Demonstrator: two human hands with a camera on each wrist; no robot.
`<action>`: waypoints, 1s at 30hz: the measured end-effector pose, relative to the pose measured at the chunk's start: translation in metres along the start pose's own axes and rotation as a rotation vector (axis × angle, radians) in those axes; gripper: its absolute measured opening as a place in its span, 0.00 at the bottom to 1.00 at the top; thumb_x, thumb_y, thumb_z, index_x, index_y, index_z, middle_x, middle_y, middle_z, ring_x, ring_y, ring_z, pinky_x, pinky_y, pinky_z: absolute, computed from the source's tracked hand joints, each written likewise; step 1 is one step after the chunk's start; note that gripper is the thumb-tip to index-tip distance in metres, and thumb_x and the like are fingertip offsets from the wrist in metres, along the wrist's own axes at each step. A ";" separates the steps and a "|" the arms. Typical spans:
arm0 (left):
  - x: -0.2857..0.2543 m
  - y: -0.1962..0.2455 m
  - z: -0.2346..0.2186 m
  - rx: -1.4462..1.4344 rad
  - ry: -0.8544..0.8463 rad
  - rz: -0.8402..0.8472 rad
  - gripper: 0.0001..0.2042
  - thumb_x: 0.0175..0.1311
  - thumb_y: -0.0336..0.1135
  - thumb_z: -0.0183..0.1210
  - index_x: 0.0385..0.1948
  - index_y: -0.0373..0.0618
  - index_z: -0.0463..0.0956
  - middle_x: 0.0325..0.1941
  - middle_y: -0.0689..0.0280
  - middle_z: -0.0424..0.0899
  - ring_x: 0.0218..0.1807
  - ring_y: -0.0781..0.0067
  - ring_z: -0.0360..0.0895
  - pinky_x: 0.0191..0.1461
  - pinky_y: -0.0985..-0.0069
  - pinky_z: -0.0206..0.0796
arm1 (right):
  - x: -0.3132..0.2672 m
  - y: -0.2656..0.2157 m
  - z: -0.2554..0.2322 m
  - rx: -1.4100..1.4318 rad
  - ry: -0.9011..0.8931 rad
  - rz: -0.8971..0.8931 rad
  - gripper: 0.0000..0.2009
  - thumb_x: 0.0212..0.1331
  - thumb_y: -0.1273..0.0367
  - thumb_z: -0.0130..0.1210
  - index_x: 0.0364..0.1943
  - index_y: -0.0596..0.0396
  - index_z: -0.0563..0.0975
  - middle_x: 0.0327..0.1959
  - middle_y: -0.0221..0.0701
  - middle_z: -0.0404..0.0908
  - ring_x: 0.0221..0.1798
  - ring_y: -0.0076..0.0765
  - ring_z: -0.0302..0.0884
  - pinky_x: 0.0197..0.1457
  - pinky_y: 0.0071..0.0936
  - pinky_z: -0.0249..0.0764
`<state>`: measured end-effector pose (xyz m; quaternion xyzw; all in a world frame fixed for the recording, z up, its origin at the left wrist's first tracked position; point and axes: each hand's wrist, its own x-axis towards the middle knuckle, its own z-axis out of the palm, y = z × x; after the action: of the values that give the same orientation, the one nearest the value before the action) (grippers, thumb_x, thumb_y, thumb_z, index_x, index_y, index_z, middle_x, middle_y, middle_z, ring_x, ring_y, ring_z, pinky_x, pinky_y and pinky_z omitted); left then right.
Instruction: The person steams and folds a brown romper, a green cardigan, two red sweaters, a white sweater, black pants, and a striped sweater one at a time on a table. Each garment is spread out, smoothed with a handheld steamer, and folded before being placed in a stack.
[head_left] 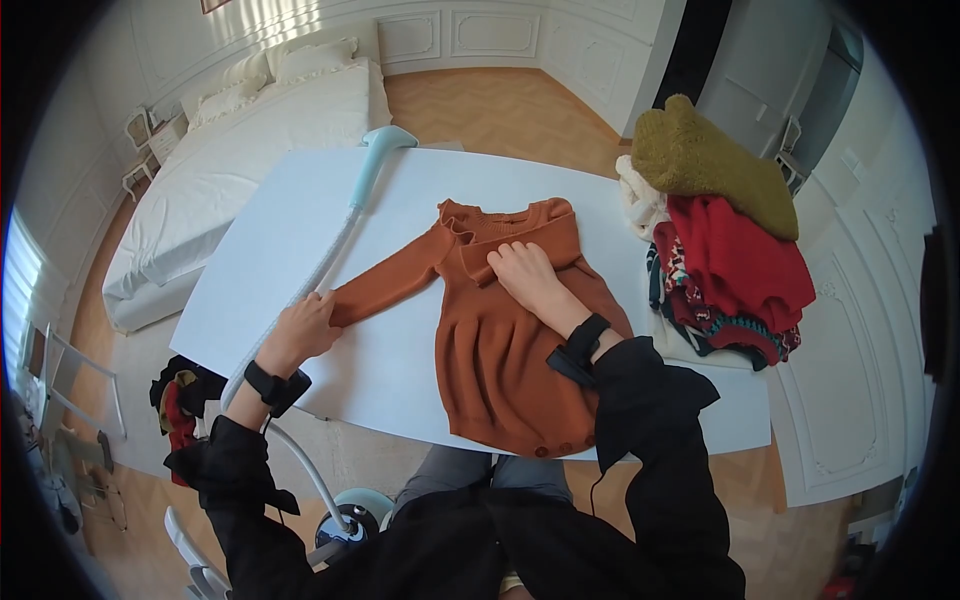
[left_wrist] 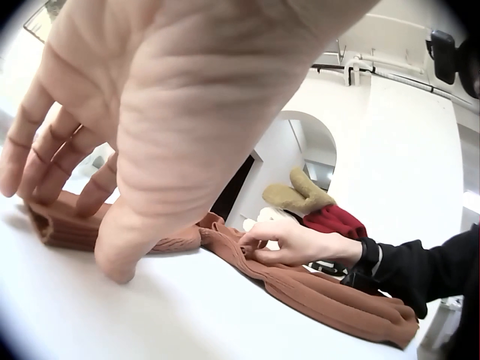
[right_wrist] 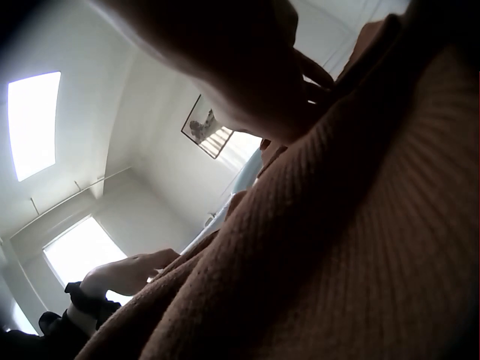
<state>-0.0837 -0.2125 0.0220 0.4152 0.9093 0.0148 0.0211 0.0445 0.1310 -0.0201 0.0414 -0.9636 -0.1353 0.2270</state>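
A rust-brown knit romper (head_left: 500, 350) with a ruffled shoulder and buttons along its bottom edge lies on the white table. One sleeve (head_left: 390, 275) stretches out to the left, and the other is folded across the chest. At the outstretched cuff is my left hand (head_left: 305, 328); in the left wrist view its fairly straight fingers (left_wrist: 56, 161) rest over the cuff, with the thumb near the tabletop in front. My right hand (head_left: 527, 275) pinches the end of the folded sleeve at the chest. Dark knit fabric fills much of the right wrist view.
A pale blue garment steamer head (head_left: 375, 160) lies at the table's far edge, its hose (head_left: 325, 265) running along the left side. On the right, folded knitwear is stacked, red (head_left: 735, 260) under olive (head_left: 710, 160). The steamer base (head_left: 350, 520) stands on the floor.
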 end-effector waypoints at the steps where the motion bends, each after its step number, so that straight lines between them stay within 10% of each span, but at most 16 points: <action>1: 0.000 -0.004 0.003 -0.002 -0.001 0.000 0.17 0.53 0.35 0.58 0.43 0.37 0.67 0.37 0.53 0.77 0.44 0.51 0.76 0.46 0.60 0.69 | 0.002 0.000 -0.004 0.040 -0.005 0.027 0.03 0.52 0.71 0.53 0.29 0.52 0.72 0.27 0.32 0.75 0.34 0.39 0.76 0.36 0.36 0.72; 8: 0.001 -0.012 0.015 0.031 0.104 0.033 0.14 0.55 0.24 0.49 0.45 0.42 0.67 0.35 0.54 0.78 0.39 0.49 0.77 0.39 0.57 0.70 | 0.012 -0.004 -0.024 0.381 0.144 0.338 0.07 0.55 0.69 0.52 0.37 0.56 0.74 0.34 0.34 0.79 0.42 0.45 0.77 0.46 0.41 0.74; 13: 0.000 0.003 0.004 0.027 0.110 0.030 0.21 0.54 0.23 0.49 0.52 0.50 0.69 0.36 0.56 0.78 0.36 0.50 0.78 0.38 0.57 0.71 | -0.003 -0.015 -0.038 0.558 -0.263 0.174 0.19 0.58 0.66 0.52 0.53 0.57 0.73 0.53 0.42 0.74 0.59 0.48 0.68 0.61 0.40 0.67; 22: 0.016 -0.005 -0.001 -0.178 0.116 0.036 0.10 0.55 0.26 0.52 0.39 0.47 0.75 0.27 0.59 0.83 0.33 0.53 0.79 0.36 0.59 0.70 | -0.081 0.040 -0.067 0.708 -0.241 0.284 0.23 0.56 0.63 0.55 0.55 0.59 0.72 0.59 0.45 0.70 0.65 0.50 0.63 0.67 0.39 0.61; 30: 0.067 0.050 -0.063 -0.342 0.463 0.077 0.08 0.63 0.29 0.48 0.41 0.48 0.73 0.23 0.62 0.81 0.27 0.59 0.80 0.32 0.64 0.70 | -0.125 0.050 -0.035 0.721 -0.024 0.342 0.17 0.54 0.67 0.57 0.49 0.57 0.77 0.60 0.43 0.71 0.68 0.50 0.61 0.69 0.39 0.59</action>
<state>-0.0930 -0.1292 0.0855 0.4253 0.8578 0.2634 -0.1180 0.1712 0.1883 -0.0290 -0.0440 -0.9449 0.2507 0.2057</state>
